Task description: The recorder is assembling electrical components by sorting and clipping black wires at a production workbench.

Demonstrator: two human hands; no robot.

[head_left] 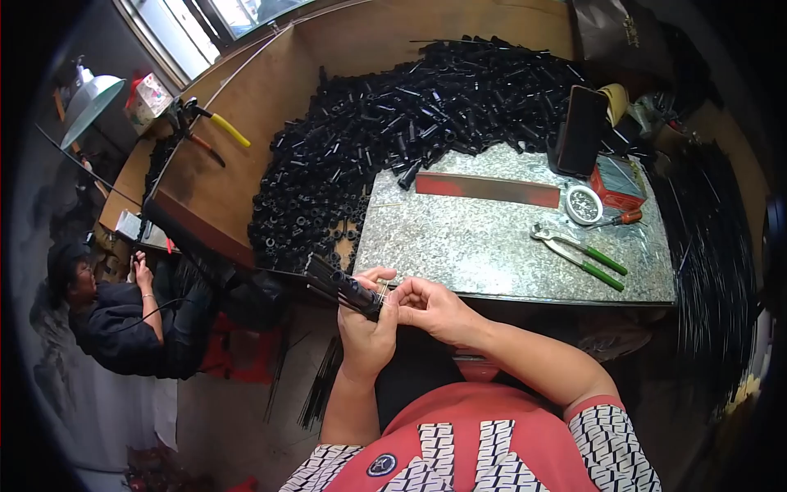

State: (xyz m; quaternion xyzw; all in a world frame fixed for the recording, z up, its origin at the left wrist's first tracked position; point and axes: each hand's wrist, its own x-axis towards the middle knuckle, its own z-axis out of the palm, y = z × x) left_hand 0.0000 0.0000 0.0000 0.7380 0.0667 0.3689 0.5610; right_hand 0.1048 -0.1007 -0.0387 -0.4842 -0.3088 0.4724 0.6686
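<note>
My left hand (365,340) is closed around a bundle of black tubular parts (354,289) and thin black rods, held in front of my body just off the near edge of the stone slab (459,254). Against the near end of that bundle, the fingertips of my right hand (443,312) are pinched together. Some thin, pale wire-like pieces show between the two hands, but what exactly the right fingers grip is too small to make out. Beyond the hands, a big heap of similar black tubular parts (443,98) covers the far and left side of the bench.
On the slab lie green-handled pliers (592,262), a flat reddish bar (488,189), a round tin of small metal bits (584,205) and a screwdriver (630,217). A phone (582,131) stands behind. Long black rods (709,262) fill the right. A co-worker (123,316) sits left, beyond a wooden partition (209,197).
</note>
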